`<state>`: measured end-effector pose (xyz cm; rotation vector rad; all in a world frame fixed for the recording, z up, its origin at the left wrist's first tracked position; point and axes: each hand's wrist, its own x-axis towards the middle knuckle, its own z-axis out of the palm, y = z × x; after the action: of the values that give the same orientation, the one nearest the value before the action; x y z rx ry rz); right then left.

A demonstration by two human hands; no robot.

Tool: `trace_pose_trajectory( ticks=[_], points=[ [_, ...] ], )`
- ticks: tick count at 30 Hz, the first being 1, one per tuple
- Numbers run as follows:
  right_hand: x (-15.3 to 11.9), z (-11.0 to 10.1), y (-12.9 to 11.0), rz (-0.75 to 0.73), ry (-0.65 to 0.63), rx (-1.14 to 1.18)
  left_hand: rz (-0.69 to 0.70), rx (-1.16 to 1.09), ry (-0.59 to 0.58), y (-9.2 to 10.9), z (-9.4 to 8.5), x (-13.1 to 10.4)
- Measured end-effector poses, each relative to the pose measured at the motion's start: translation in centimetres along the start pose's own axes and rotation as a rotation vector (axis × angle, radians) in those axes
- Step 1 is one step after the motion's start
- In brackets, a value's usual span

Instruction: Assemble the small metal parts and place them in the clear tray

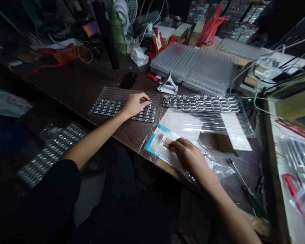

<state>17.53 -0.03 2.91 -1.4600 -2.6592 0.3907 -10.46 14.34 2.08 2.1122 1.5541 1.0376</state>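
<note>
My left hand (136, 105) is over the clear plastic tray (117, 92) on the left, thumb and fingertips pinched together at its right part. Whatever sits in that pinch is too small to make out. Rows of small shiny metal parts (105, 107) lie in the tray's grooves. My right hand (189, 154) grips a small brown block (167, 142) by its edge. The block rests on a white pad (155, 141) edged with blue tape, which shows a dark smudge near the block. Behind the pad, a white sheet (181, 122) overlaps a second clear tray (208, 127) holding similar metal parts.
Stacked clear trays (193, 64), a white stand (168, 84) and a dark phone (128, 80) are at the back. A screwdriver (240, 174) lies at the right. Another filled tray (53, 152) sits lower left, below the table edge.
</note>
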Motion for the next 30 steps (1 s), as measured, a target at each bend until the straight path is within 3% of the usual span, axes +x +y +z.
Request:
trace_pose_trajectory(
  ticks=[6, 17, 22, 24, 26, 30],
  points=[
    [0.0, 0.3, 0.3, 0.008, 0.021, 0.052, 0.031, -0.054, -0.164, -0.1, 2.9, 2.0],
    [-0.2, -0.2, -0.1, 0.009, -0.012, -0.002, 0.08, 0.171, -0.202, -1.6, 1.8, 3.1],
    [0.0, 0.2, 0.3, 0.011, 0.013, 0.119, 0.054, 0.23, -0.2, -2.2, 1.4, 3.6],
    [0.1, 0.2, 0.5, 0.01, 0.033, 0.225, 0.06, 0.215, -0.167, -1.1, 0.8, 2.7],
    [0.2, 0.1, 0.7, 0.013, 0.053, 0.336, 0.094, 0.169, -0.136, 1.2, 0.2, 0.6],
    [0.3, 0.0, 0.9, 0.045, 0.066, 0.43, 0.181, -0.023, -0.222, 7.5, -0.1, -6.6]
  ],
)
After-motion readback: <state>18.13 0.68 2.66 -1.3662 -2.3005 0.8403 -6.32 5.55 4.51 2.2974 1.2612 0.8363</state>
